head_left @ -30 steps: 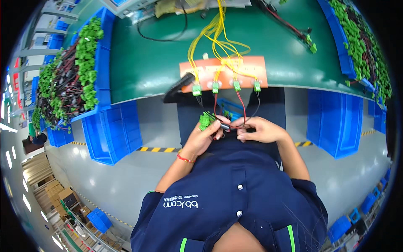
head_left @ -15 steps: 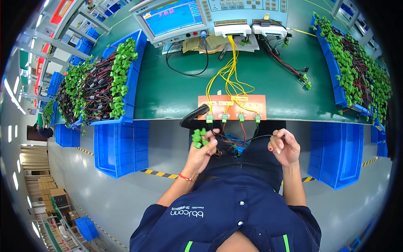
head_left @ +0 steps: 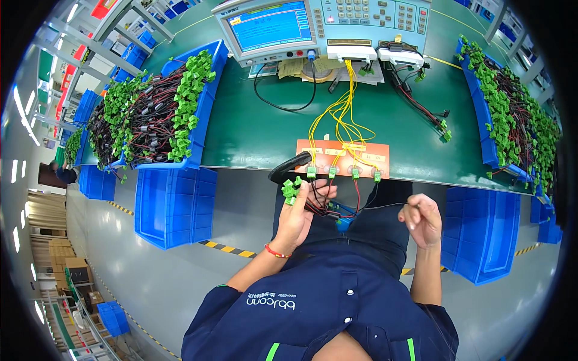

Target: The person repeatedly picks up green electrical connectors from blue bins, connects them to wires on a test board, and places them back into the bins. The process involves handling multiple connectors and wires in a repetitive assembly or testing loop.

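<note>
My left hand (head_left: pixel 295 219) is closed round a wire harness, just below the table's front edge. Its bunch of green connectors (head_left: pixel 292 191) sticks up past the thumb, and black and red wires (head_left: pixel 325 210) run across the fingers. Above it, a row of green plugs (head_left: pixel 333 172) sits along the front of an orange board (head_left: pixel 313 148), with wires hanging from them. My right hand (head_left: pixel 423 219) is off to the right, fingers curled and fingertips together. A thin dark strand appears to run toward it; what the fingertips hold is too small to make out.
Yellow wires (head_left: pixel 348 96) link the board to a tester with a lit screen (head_left: pixel 268 29). Blue bins of green-ended harnesses stand left (head_left: pixel 205 108) and right (head_left: pixel 478 102) on the green table (head_left: pixel 241 135). Below are blue crates (head_left: pixel 174 210) (head_left: pixel 481 234). A black tube (head_left: pixel 292 166) adjoins the board.
The whole view has shifted slightly. My left fingers have spread farther under the wires, and the harness has shifted with them. Large red characters on the tester's screen are gone.
</note>
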Available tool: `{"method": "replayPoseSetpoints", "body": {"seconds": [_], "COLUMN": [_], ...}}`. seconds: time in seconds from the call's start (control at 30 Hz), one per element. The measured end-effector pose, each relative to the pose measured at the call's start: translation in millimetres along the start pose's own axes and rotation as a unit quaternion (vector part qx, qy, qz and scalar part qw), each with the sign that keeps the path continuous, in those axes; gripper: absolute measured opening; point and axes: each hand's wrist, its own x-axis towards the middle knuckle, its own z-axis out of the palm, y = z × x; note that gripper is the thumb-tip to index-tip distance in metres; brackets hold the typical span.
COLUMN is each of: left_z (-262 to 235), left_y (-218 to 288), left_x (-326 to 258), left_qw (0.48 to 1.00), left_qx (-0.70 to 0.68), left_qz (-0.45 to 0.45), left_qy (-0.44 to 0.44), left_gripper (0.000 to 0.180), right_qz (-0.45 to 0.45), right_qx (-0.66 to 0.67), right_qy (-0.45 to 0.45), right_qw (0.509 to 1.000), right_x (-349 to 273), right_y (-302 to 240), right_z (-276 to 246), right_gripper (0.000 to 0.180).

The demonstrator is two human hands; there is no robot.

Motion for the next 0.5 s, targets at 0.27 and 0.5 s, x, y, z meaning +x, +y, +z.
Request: {"method": "replayPoseSetpoints", "body": {"seconds": [0.27,0.5], "left_z": [15.3,4.6], "left_y": [2.2,-6.1], "left_x": [4.1,-8.4], "left_qw": [0.996,0.986], "left_qx": [0.013,-0.026], "left_qz": [-0.071,-0.128], "left_qy": [-0.049,-0.106], "left_gripper": [0.039,0.030], "right_qz": [0.123,0.204], "right_qx": [-0.163,-0.002], "right_qy": [-0.051,-0.061], "right_qw": [0.978,0.977], "right_x": [26.6,22.5], "right_y": [46.1,62.8], "right_z": [55.2,51.2], "right_gripper": [0.052,0.038]}}
